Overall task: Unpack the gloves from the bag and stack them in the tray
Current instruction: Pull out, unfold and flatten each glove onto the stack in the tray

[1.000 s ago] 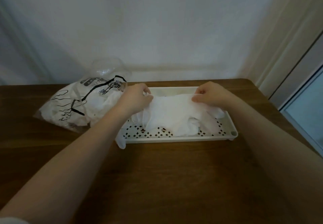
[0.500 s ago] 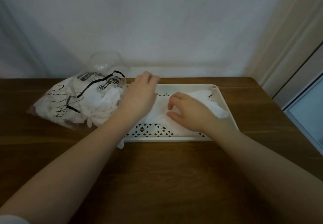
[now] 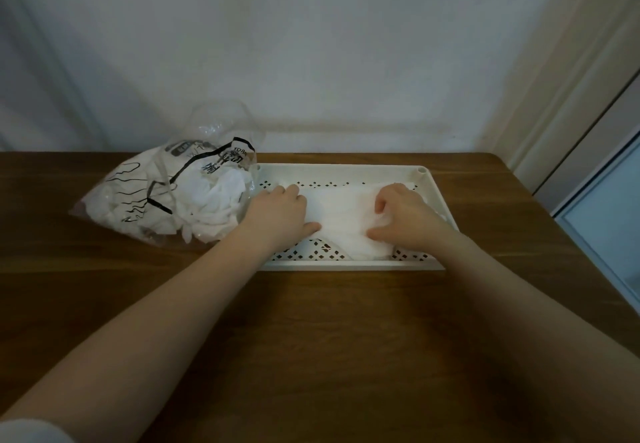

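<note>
Both hands lie on the white gloves (image 3: 341, 217) stacked in the perforated white tray (image 3: 346, 264) on the wooden worktop (image 3: 346, 338), the left hand (image 3: 280, 214) flat with fingers relaxed, the right hand (image 3: 408, 217) apparently slightly curled, pressing rather than gripping, while the clear bag (image 3: 180, 193) of more gloves rests just left of the tray.
</note>
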`<state>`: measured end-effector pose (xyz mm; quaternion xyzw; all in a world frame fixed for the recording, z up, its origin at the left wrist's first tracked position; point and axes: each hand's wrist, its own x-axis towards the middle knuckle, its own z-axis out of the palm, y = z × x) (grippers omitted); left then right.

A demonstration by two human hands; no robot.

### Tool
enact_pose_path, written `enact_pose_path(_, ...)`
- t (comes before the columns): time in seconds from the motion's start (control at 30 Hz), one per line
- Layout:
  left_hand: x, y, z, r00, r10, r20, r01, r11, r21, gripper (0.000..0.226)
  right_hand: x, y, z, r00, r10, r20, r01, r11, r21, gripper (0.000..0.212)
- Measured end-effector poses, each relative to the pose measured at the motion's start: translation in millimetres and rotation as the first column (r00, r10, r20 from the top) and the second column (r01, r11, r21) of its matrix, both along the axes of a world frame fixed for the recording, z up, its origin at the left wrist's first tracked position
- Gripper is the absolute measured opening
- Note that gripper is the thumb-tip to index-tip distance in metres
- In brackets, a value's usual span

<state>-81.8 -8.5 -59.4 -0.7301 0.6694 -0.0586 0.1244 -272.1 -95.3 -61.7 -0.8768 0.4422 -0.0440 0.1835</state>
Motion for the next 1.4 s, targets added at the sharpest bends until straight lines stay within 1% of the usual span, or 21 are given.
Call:
enact_pose_path(0.07, 2.0, 2.6, -2.0, 1.000, 0.007, 0.001, -0.007, 1.000, -0.004, 0.054, -6.6, 1.0, 1.6, 0.999, -0.007, -0.046, 0.012, 0.993, 0.115, 0.061)
enact_pose_path(0.1, 2.9, 3.6, -1.2, 1.000, 0.006, -0.013, -0.006, 1.000, 0.002, 0.050, -8.7, -0.3, 1.8, 0.996, 0.001, -0.086, 0.012, 0.990, 0.142, 0.071)
enact_pose_path(0.17, 4.5, 7.4, 3.7, 0.994, -0.012, -0.108, 0.012, 1.000, 0.002, 0.040, -10.6, -1.5, 4.1, 0.984, 0.014, -0.178, 0.010, 0.991, 0.134, 0.076)
enact_pose_path(0.2, 5.2, 9.5, 7.7, 0.980, -0.032, -0.198, 0.027, 0.999, -0.030, 0.036, -10.0, -1.8, 5.7, 0.980, 0.010, -0.197, 0.011, 0.994, 0.107, 0.075)
enact_pose_path(0.27, 7.7, 17.0, 18.6, 0.901, -0.091, -0.424, 0.013, 0.983, -0.183, 0.034, -2.4, 5.6, 12.8, 0.992, 0.012, -0.125, -0.010, 1.000, 0.024, 0.065)
enact_pose_path(0.3, 9.3, 22.3, 26.0, 0.826, -0.118, -0.551, -0.042, 0.962, -0.268, 0.034, 4.6, 12.2, 16.5, 0.999, 0.028, -0.023, -0.029, 0.999, -0.023, 0.057)
enact_pose_path(0.37, 11.3, 30.8, 41.5, 0.593, -0.187, -0.783, -0.192, 0.912, -0.363, 0.032, 22.3, 27.3, 22.7, 0.973, 0.112, 0.200, -0.096, 0.991, -0.089, 0.040)
enact_pose_path(0.43, 13.6, 39.7, 51.4, 0.357, -0.274, -0.893, -0.306, 0.869, -0.389, 0.028, 43.4, 44.9, 26.4, 0.933, 0.263, 0.248, -0.236, 0.963, -0.133, 0.028)
enact_pose_path(0.47, 15.6, 45.1, 53.6, 0.292, -0.307, -0.906, -0.338, 0.853, -0.398, 0.027, 54.5, 54.6, 26.4, 0.910, 0.346, 0.229, -0.320, 0.937, -0.142, 0.025)
enact_pose_path(0.5, 18.0, 49.6, 53.7, 0.260, -0.332, -0.907, -0.356, 0.840, -0.409, 0.027, 64.9, 63.7, 25.3, 0.886, 0.412, 0.213, -0.389, 0.910, -0.141, 0.025)
enact_pose_path(0.6, 26.4, 61.0, 44.7, 0.259, -0.357, -0.897, -0.385, 0.813, -0.436, 0.029, 93.2, 86.5, 20.3, 0.831, 0.527, 0.179, -0.503, 0.849, -0.163, 0.037)
enact_pose_path(0.63, 30.3, 64.0, 41.9, 0.263, -0.360, -0.895, -0.404, 0.801, -0.441, 0.030, 102.0, 91.7, 17.9, 0.827, 0.548, 0.128, -0.521, 0.832, -0.192, 0.043)
enact_pose_path(0.73, 41.2, 73.6, 40.2, 0.210, -0.376, -0.902, -0.477, 0.766, -0.431, 0.031, 123.8, 98.6, 12.6, 0.840, 0.537, -0.079, -0.536, 0.800, -0.269, 0.045)
enact_pose_path(0.83, 47.3, 81.4, 38.0, 0.166, -0.387, -0.907, -0.491, 0.765, -0.416, 0.035, 132.3, 98.1, 10.8, 0.860, 0.504, -0.084, -0.501, 0.798, -0.335, 0.033)
enact_pose_path(0.93, 54.8, 89.2, 32.9, 0.205, -0.353, -0.913, -0.480, 0.777, -0.408, 0.042, 131.2, 95.3, 5.7, 0.852, 0.524, -0.001, -0.485, 0.787, -0.382, 0.026)
enact_pose_path(1.0, 59.0, 93.1, 29.4, 0.292, -0.315, -0.903, -0.446, 0.790, -0.419, 0.038, 128.5, 92.6, 5.8, 0.856, 0.496, 0.145, -0.431, 0.840, -0.331, 0.020)
enact_pose_path(1.07, 61.1, 96.6, 28.4, 0.398, -0.257, -0.881, -0.358, 0.841, -0.406, 0.031, 126.0, 89.6, 10.4, 0.856, 0.419, 0.303, -0.360, 0.904, -0.233, 0.017)
enact_pose_path(1.13, 61.6, 99.0, 29.6, 0.521, -0.239, -0.820, -0.232, 0.885, -0.405, 0.023, 121.9, 89.7, 19.4, 0.835, 0.257, 0.487, -0.269, 0.962, -0.046, 0.013)
enact_pose_path(1.23, 63.5, 99.4, 36.4, 0.615, -0.190, -0.765, -0.150, 0.925, -0.351, 0.029, 116.2, 90.3, 31.4, 0.720, -0.002, 0.694, -0.196, 0.959, 0.206, 0.014)
enact_pose_path(1.33, 67.4, 95.3, 33.7, 0.759, 0.007, -0.651, -0.116, 0.986, -0.124, 0.038, 113.4, 87.1, 43.1, 0.600, -0.214, 0.771, -0.145, 0.918, 0.368, 0.020)
enact_pose_path(1.4, 68.0, 91.7, 28.1, 0.830, 0.056, -0.555, -0.137, 0.985, -0.106, 0.034, 111.3, 85.6, 50.9, 0.536, -0.329, 0.777, -0.117, 0.883, 0.454, 0.022)
